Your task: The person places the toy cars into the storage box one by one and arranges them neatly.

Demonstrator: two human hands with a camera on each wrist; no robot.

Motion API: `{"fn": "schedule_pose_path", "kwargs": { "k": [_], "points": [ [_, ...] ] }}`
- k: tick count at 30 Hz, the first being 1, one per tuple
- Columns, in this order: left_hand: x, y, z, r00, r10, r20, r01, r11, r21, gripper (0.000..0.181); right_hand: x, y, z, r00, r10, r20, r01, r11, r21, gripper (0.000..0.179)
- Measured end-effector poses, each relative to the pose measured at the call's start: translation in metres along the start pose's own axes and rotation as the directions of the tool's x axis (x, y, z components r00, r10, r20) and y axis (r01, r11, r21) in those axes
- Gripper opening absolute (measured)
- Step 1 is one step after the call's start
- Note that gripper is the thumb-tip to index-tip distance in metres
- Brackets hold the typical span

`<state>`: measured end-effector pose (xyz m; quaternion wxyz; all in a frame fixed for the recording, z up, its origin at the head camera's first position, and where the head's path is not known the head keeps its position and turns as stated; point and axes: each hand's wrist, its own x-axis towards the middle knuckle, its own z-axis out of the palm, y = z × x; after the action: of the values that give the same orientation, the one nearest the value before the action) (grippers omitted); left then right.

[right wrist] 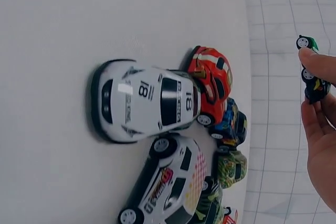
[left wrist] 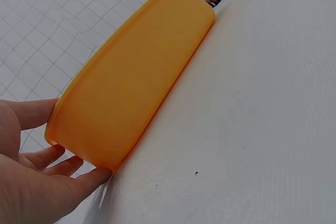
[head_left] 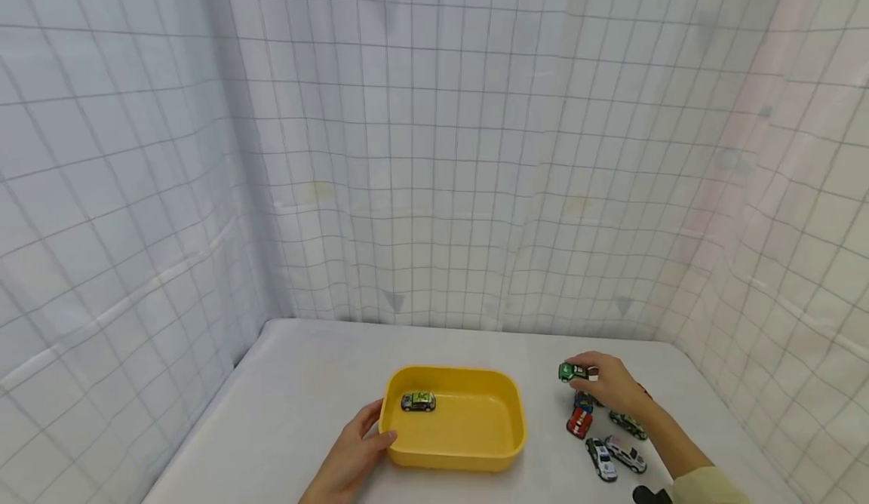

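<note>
My left hand (head_left: 353, 447) grips the left end of a yellow plastic tray (head_left: 453, 461), thumb at the rim and fingers against its outer wall. A small green patterned toy car (head_left: 418, 401) sits inside, near the tray's back left corner. To the right, my right hand (head_left: 611, 383) pinches a green toy car (head_left: 572, 372) between thumb and fingers, above the table. The right wrist view shows this green toy car (right wrist: 304, 42) partly covered by the thumb. Below that hand lie a red toy car (right wrist: 212, 77) and a blue toy car (right wrist: 231, 124).
Nearer the front right stand a white toy car (right wrist: 147, 98) marked 18 and a white toy car with a checkered pattern (right wrist: 176, 182). A camouflage toy car (head_left: 627, 425) lies beside them. Gridded white curtains (head_left: 434, 149) enclose the white table (head_left: 299, 368) at back and sides.
</note>
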<state>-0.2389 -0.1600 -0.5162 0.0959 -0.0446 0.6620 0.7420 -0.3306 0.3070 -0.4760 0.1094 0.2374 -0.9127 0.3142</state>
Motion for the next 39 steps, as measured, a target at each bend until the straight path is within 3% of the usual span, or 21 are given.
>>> {"fn": "schedule_pose_path", "kwargs": {
  "k": [18, 30, 39],
  "points": [
    [-0.003, 0.0, 0.0, 1.0, 0.003, 0.005, -0.003, 1.0, 0.008, 0.08, 0.023, -0.035, 0.039, 0.999, 0.019, 0.042, -0.024, 0.992, 0.123, 0.029],
    [-0.004, 0.003, 0.0, 1.0, 0.014, 0.014, -0.014, 1.0, -0.005, 0.078, 0.039, -0.053, 0.052, 0.995, -0.059, 0.079, 0.048, 0.99, 0.135, 0.028],
    [-0.005, 0.003, 0.001, 1.0, 0.014, 0.021, -0.013, 1.0, -0.022, 0.078, 0.049, -0.069, 0.062, 0.989, -0.08, 0.126, 0.057, 0.982, 0.18, 0.027]
  ]
}}
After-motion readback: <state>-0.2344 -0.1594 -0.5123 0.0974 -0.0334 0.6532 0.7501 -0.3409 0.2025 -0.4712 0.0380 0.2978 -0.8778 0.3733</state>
